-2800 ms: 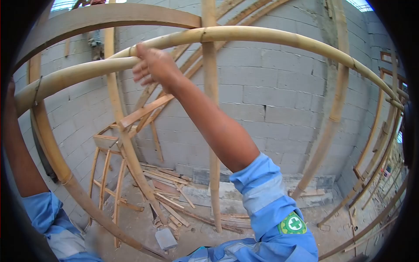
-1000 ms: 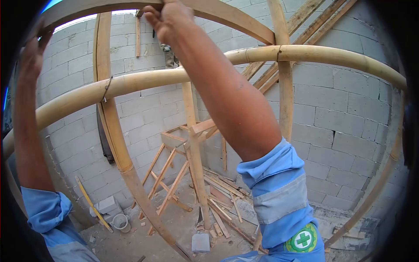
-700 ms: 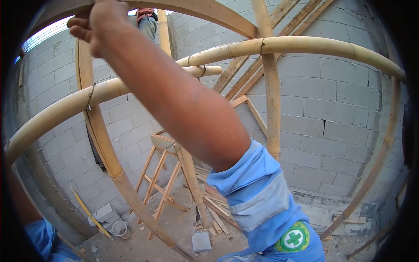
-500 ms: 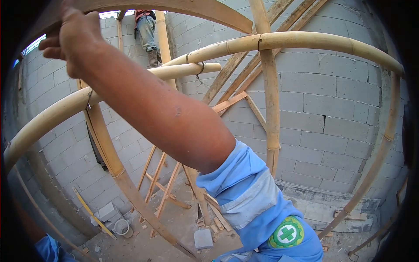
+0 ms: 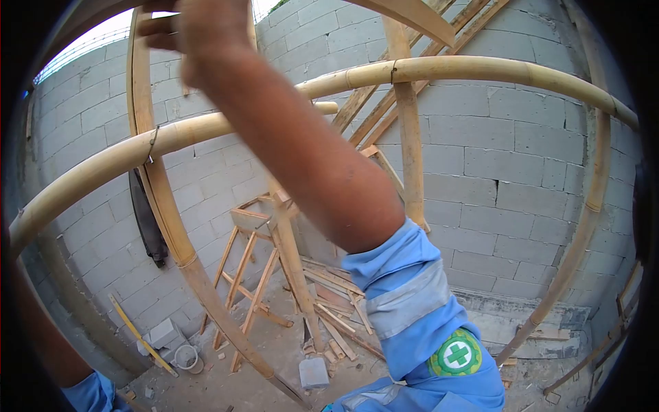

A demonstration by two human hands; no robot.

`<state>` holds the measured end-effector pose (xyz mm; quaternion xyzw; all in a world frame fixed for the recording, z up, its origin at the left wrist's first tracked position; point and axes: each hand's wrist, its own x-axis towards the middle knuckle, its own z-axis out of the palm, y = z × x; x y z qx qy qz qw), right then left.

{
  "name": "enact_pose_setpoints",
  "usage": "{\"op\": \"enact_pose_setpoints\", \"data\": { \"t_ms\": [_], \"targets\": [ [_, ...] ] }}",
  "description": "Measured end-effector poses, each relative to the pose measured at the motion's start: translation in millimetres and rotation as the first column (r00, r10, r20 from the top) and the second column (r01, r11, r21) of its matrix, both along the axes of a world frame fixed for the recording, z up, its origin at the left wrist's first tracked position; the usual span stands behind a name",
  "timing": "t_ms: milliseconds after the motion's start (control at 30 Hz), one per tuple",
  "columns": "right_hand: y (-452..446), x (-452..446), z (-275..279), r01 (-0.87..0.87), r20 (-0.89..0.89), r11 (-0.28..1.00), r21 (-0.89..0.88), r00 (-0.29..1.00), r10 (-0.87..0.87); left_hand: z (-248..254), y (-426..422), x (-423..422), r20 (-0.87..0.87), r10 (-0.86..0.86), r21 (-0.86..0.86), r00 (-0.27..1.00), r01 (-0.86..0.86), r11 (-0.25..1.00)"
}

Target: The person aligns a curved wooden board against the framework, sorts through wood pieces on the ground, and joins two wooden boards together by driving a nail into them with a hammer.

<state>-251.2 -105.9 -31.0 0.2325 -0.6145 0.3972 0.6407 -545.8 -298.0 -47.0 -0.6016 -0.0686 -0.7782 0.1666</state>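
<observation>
One long, flat, light-brown timber plank lies overhead, long axis running left to right above a round yellow bamboo pole, right hand beside its left stretch (fingers blurred and cropped; cannot tell whether closed), left hand unseen.

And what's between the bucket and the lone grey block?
In the head view, a slanting bamboo post crosses between them, beside the foot of a wooden leg.

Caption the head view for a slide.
Right hand raised near an overhead timber, bamboo poles crossing before a grey block wall.
</observation>
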Motion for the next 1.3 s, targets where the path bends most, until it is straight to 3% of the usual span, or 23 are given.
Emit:
{"op": "enact_pose_setpoints", "data": {
  "t_ms": [67, 100, 200, 233, 300, 400, 500, 600, 700, 767, 833, 933, 1033, 1133, 1300],
  "targets": [
    [10, 29, 7, 0.030, -0.032, 0.985, -0.172, 0.999, -0.036, -4, 18, 29, -0.037, -0.079, 0.014, 0.996, 0.080, 0.997],
    [45, 37, 16, -0.024, -0.093, 0.999, -0.031, 0.995, 0.021, -2, 29, 39, -0.057, -0.121, 0.019, 0.991, 0.122, 0.992],
    [65, 87, 20, 0.047, -0.112, 0.960, -0.275, 0.991, -0.080, 13, 64, 47, 0.008, -0.111, 0.058, 0.994, 0.110, 0.992],
    [83, 103, 24, 0.049, -0.126, 0.961, -0.271, 0.988, -0.086, 20, 75, 48, 0.018, -0.089, 0.064, 0.996, 0.088, 0.994],
    [121, 139, 32, 0.087, -0.064, 0.959, -0.271, 0.992, -0.108, 28, 97, 59, 0.026, -0.064, 0.075, 0.998, 0.062, 0.995],
    [141, 178, 25, 0.136, -0.039, 0.903, -0.407, 0.985, -0.166, 41, 133, 94, 0.034, -0.033, 0.085, 0.999, 0.030, 0.996],
    [148, 221, -6, 0.300, 0.117, 0.814, -0.497, 0.953, -0.280, 52, 166, 138, 0.047, 0.001, 0.086, 0.999, -0.005, 0.996],
    [142, 271, -53, 0.588, 0.368, 0.753, -0.295, 0.797, -0.478, 60, 192, 185, 0.074, 0.036, 0.094, 0.997, -0.043, 0.995],
    [126, 330, -99, 0.788, 0.534, 0.614, 0.044, 0.501, -0.681, 63, 217, 234, 0.102, 0.078, 0.085, 0.992, -0.086, 0.993],
    [124, 375, -122, 0.895, 0.597, 0.403, 0.193, 0.219, -0.771, 63, 231, 268, 0.115, 0.098, 0.088, 0.989, -0.108, 0.990],
    [135, 427, -139, 0.935, 0.653, 0.275, 0.224, 0.066, -0.755, 61, 241, 300, 0.129, 0.132, 0.072, 0.983, -0.142, 0.987],
    [185, 499, -159, 0.963, 0.685, 0.267, -0.028, 0.213, -0.696, 58, 262, 346, 0.136, 0.154, 0.056, 0.979, -0.163, 0.985],
    [217, 534, -165, 0.919, 0.638, 0.358, -0.166, 0.377, -0.671, 52, 282, 378, 0.145, 0.190, 0.078, 0.971, -0.202, 0.976],
    [248, 530, -157, 0.817, 0.617, 0.528, -0.233, 0.544, -0.569, 45, 298, 413, 0.076, 0.189, 0.054, 0.979, -0.193, 0.980],
    [298, 484, -118, 0.570, 0.412, 0.664, -0.485, 0.818, -0.401, 36, 317, 467, 0.144, 0.178, 0.085, 0.974, -0.191, 0.978]
  ]
}}
